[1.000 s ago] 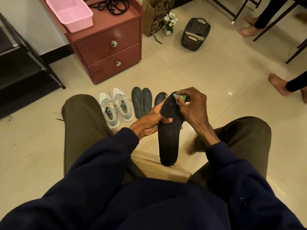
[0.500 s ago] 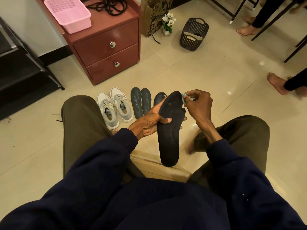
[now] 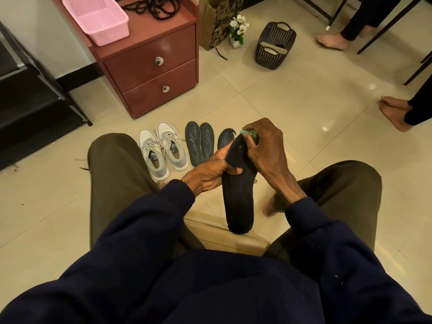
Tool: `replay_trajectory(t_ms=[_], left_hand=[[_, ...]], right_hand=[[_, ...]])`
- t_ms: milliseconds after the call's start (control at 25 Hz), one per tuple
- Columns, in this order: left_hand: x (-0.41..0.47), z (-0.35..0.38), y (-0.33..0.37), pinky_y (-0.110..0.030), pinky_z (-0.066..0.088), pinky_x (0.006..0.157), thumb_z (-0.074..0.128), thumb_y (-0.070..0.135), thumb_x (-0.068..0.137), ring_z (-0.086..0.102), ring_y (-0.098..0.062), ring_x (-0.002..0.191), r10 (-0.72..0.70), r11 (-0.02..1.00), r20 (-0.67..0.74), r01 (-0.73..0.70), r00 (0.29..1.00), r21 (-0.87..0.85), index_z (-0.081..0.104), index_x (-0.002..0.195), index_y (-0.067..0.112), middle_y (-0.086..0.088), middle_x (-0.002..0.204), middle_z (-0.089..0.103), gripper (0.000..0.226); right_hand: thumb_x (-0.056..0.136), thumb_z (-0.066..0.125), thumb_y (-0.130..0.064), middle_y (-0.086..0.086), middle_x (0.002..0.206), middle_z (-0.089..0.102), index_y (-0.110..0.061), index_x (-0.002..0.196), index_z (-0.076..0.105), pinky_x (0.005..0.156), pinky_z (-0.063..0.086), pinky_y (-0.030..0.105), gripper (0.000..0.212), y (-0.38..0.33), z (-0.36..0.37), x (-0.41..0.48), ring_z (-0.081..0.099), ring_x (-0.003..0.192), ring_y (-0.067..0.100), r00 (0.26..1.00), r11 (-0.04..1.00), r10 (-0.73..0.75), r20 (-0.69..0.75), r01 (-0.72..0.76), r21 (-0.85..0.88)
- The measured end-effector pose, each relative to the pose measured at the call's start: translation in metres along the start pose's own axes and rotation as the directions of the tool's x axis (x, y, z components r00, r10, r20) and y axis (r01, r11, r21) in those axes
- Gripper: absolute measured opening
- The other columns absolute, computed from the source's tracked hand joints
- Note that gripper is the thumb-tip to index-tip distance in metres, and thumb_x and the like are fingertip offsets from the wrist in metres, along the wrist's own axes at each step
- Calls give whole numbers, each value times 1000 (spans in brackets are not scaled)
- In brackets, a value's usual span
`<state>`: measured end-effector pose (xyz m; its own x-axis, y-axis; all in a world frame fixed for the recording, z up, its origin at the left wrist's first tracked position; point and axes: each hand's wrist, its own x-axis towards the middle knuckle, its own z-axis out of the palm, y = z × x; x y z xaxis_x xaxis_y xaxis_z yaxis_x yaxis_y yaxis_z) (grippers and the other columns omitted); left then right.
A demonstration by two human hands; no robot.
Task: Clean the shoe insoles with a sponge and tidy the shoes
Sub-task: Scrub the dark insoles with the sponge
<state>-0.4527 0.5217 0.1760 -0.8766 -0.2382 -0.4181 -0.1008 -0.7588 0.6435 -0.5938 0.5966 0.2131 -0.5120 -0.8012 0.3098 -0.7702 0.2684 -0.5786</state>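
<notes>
Plainly black, the insole (image 3: 238,197) looks long, matte.

The person sits with the knees spread, the left knee (image 3: 112,164) and the right knee (image 3: 346,188) both in olive trousers. Both arms, in dark blue sleeves, reach forward and meet between the legs. The left hand (image 3: 208,175) grips a black insole (image 3: 238,202) near its middle: the thumb lies across the near face and the fingers wrap behind. The right hand (image 3: 266,148) is higher, its back toward the camera, with the fingers bent around a green sponge (image 3: 252,134) that it presses on the upper end of the insole
</notes>
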Motion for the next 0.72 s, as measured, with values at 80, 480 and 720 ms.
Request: replay_trajectory(t_ms=[80,480,720], left_hand=[[0,-1,-2,-71,49,96,51,-30,83,52,-51,131,16,999,76,-13,997,-38,31,159,24,-24,149,49,95],[-1,1,1,-74,46,96,46,-30,87,55,-53,128,36,997,77,-31,996,-68,29,159,23,-24,151,47,92],[-2,2,2,-79,38,101,48,-29,86,52,-55,130,28,997,73,-22,997,-78,29,159,25,-26,152,46,93]], right_hand=[[91,71,-13,5,101,70,-12,100,76,80,54,25,10,15,-9,3,65,92,16,982,986,169,-84,-168,20],[90,75,-12,-4,99,71,-14,99,79,77,57,18,10,19,-17,1,66,88,5,970,964,232,-69,-219,153],[89,77,-17,-4,92,75,-15,96,79,78,61,25,8,19,-12,1,70,81,6,892,865,451,-33,-427,261]])
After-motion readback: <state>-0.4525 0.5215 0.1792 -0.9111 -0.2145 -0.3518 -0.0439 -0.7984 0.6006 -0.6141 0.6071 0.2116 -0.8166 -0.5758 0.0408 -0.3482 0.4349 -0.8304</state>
